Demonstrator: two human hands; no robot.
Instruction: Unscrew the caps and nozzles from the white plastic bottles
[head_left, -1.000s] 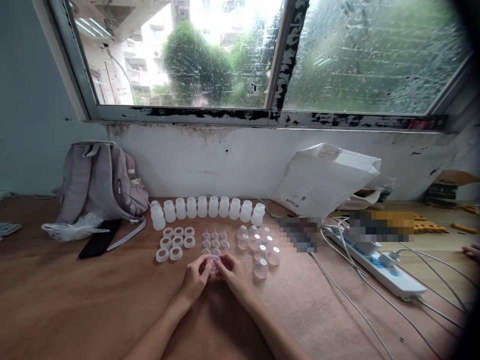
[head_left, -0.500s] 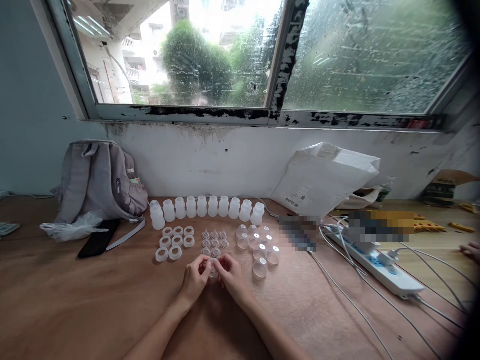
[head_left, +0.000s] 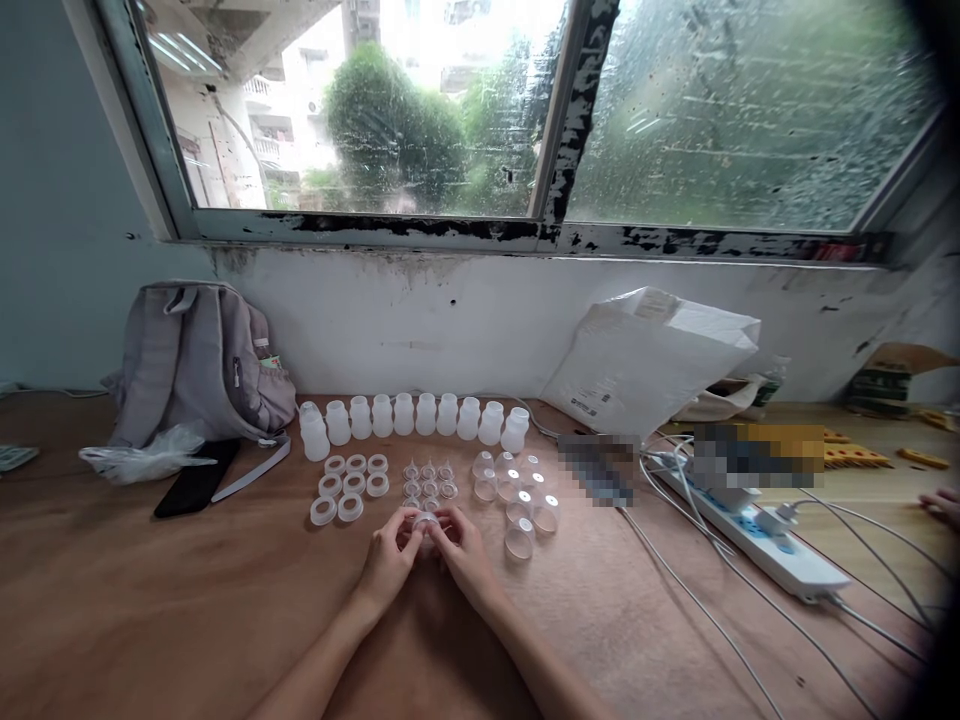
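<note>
daylight is admitted at twelve o'clock through a spotted window (head_left: 495, 130), its frame (head_left: 555, 200) badly chipped, above a stained white wall (head_left: 375, 310); at six o'clock, a brown tabletop (head_left: 187, 600) is spread.

A small, round-edged piece of translucent plastic (head_left: 425, 520) is pinched between the fingertips of a left hand (head_left: 388, 555) and a right hand (head_left: 462, 552), its lower part hidden by thumbs. Just beyond it, clear teats (head_left: 430, 489) sit tip up in neat rows, the nearest partly covered by the fingers. To their left, eight whitish rings (head_left: 350, 519) lie flat; to their right, clear domed caps (head_left: 519, 544) stand dome up in a loose cluster. Behind, ten frosted white bottles (head_left: 426, 417) stand upright in a gently curved row, the leftmost taller and topped with a clear dome.
</note>
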